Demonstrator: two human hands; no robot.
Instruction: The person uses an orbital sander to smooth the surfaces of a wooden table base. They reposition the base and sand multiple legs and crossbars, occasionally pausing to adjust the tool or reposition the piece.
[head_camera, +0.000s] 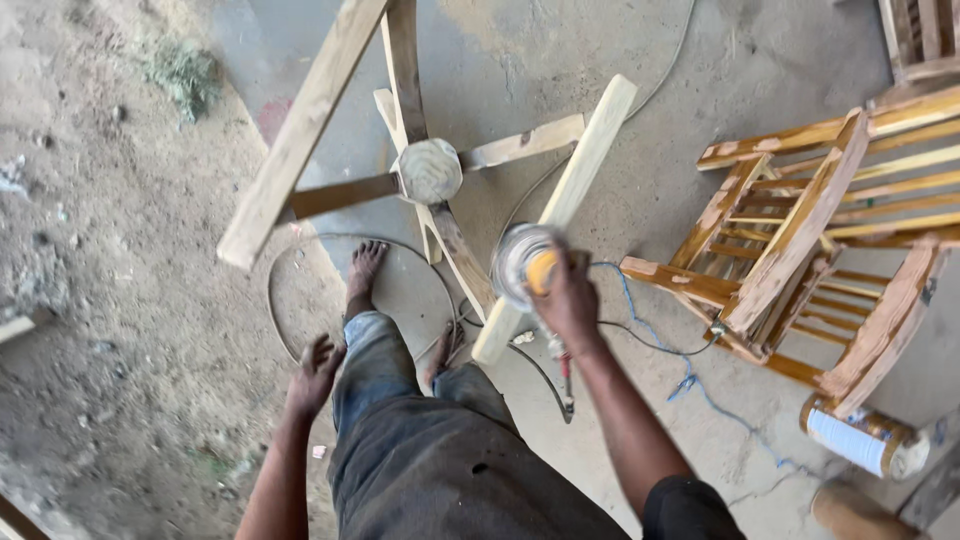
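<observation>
- Right hand (568, 300) grips a power sander (527, 265), fingers wrapped over its yellow body; the round disc is blurred, so its surface detail is hard to make out.
- Sander sits against a pale wooden leg (560, 215) of an upturned wooden frame (425, 170), near the lower half of that leg.
- That leg's long axis runs diagonally, from lower left near the person's knee up to the right, its top end pointing toward the upper right.
- Sander disc faces roughly up-left toward the camera; its handle end is hidden under the hand.
- A second long leg (300, 130) runs from lower left up and out of the top edge; its upper end is cut off.
- Cross pieces meet at a round hub (430, 170) in the middle of the frame.
- Left hand (315, 375) hangs free beside the left thigh, fingers loosely spread, holding nothing.
- Bare foot (363, 275) rests on the concrete floor (520, 60) under the frame; the other foot is mostly hidden by a frame piece.
- A grey cable (300, 250) loops on the floor by the foot; a blue cord (660, 340) trails to the right.
- Varnished slatted chair (800, 240) lies tipped over at right, its far side cut off by the edge.
- A can (865, 440) lies on its side near the lower right corner.
</observation>
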